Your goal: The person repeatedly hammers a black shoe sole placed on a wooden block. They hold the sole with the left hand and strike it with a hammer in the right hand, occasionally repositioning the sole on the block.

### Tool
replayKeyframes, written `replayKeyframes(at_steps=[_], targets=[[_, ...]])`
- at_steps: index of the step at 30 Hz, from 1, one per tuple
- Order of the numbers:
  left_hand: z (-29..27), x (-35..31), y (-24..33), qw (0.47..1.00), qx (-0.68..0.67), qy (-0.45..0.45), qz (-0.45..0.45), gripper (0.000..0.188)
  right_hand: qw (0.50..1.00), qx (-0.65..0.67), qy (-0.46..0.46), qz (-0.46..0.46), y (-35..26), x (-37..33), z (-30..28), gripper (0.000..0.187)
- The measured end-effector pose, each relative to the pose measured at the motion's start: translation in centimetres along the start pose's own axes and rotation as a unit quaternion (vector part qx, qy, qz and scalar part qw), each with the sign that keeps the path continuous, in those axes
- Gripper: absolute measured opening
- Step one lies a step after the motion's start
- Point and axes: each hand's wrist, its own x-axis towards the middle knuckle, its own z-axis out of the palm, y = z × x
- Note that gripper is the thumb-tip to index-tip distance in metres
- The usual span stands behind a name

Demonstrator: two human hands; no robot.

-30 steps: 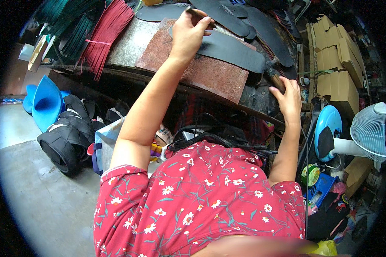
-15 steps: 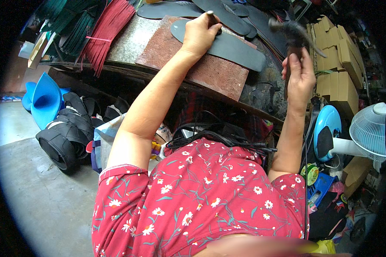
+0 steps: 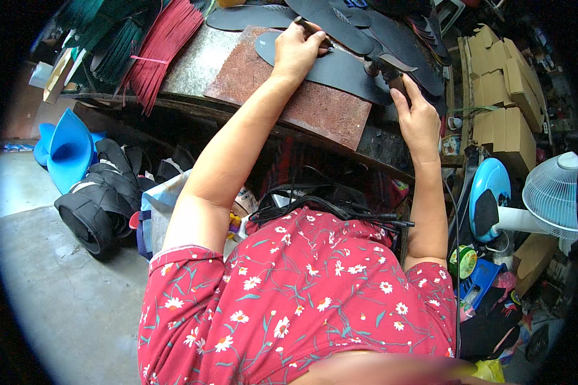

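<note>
A dark grey shoe sole (image 3: 350, 74) lies flat on a worn reddish-brown board (image 3: 331, 122) at the work table's front edge. My left hand (image 3: 294, 56) rests over the sole, fingers closed around a dark, slim hand punch (image 3: 309, 26). The punch leans, its top toward the upper left; its tip is hard to make out. In my right hand (image 3: 420, 125) is a hammer (image 3: 393, 72), gripped by the handle. Its head is close to the sole's right end; whether they touch I cannot tell.
More dark soles (image 3: 334, 22) lie behind the board. A bundle of red strips (image 3: 157, 54) and dark green strips (image 3: 119, 48) hang at the table's left. Cardboard boxes (image 3: 504, 131) and a fan (image 3: 552, 196) stand to the right. Black rolled pieces (image 3: 99, 199) lie on the floor at left.
My right hand has brought the hammer down and left, toward the sole. In my left hand the punch has tipped from nearly upright to slanted.
</note>
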Motion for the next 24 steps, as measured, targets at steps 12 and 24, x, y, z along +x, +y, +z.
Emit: replayKeyframes(at_steps=[12, 24], targets=[[1.6, -1.2, 1.5, 0.845, 0.435, -0.105, 0.292, 0.02, 0.952, 0.259, 0.12, -0.112, -3.6, 1.3, -3.3, 0.034], [0.7, -0.5, 0.7, 0.972, 0.21, -0.046, 0.097, 0.018, 0.999, 0.019, 0.011, -0.023, -0.5, 0.2, -0.7, 0.039]])
